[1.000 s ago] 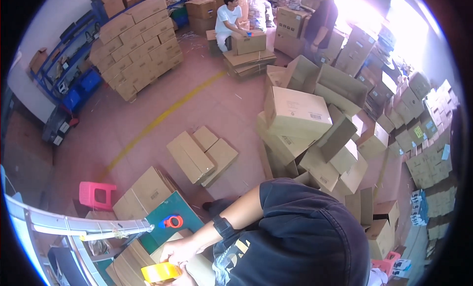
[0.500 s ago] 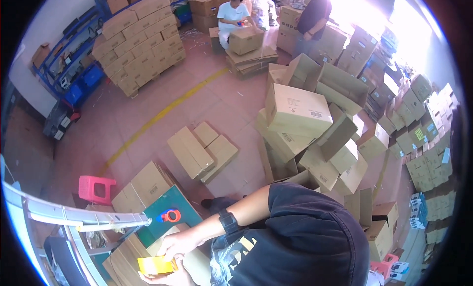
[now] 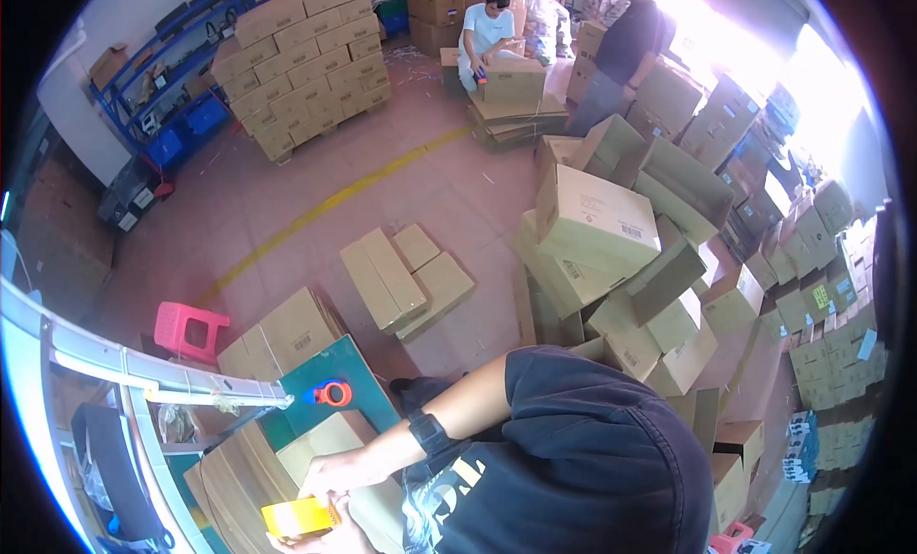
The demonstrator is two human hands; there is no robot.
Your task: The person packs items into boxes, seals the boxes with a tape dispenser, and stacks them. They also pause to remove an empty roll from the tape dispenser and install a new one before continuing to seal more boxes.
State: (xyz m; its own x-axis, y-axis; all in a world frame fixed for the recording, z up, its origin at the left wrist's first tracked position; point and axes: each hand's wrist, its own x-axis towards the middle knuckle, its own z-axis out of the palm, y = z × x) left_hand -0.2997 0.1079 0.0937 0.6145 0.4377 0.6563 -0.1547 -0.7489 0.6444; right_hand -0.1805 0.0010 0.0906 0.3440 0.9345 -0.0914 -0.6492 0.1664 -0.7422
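Observation:
A small, bright yellow box-like item (image 3: 296,519) sits between my two hands near the lower edge. My right hand (image 3: 336,476), with a dark watch on the wrist, reaches over its upper side with bent fingers. Below it, my left hand (image 3: 336,537) supports the item from underneath; part of this hand is cut off by the frame. What lies inside the yellow item cannot be made out. Under and beside my hands are brown cardboard boxes (image 3: 234,478). A red and blue tape dispenser (image 3: 331,394) rests on the green board (image 3: 358,363) just beyond them.
A white metal frame (image 3: 105,363) runs along the left, near a pink stool (image 3: 191,330). Open cartons (image 3: 597,220) pile up at right; flat cartons (image 3: 387,279) lie on the floor. A seated person (image 3: 489,33) works on a box at the back, and another person (image 3: 626,53) stands nearby.
The view has shifted, so the background sits farther right. My hands keep hold of the yellow item in nearly the same pose. The seated person's tape dispenser has moved lower, beside the box.

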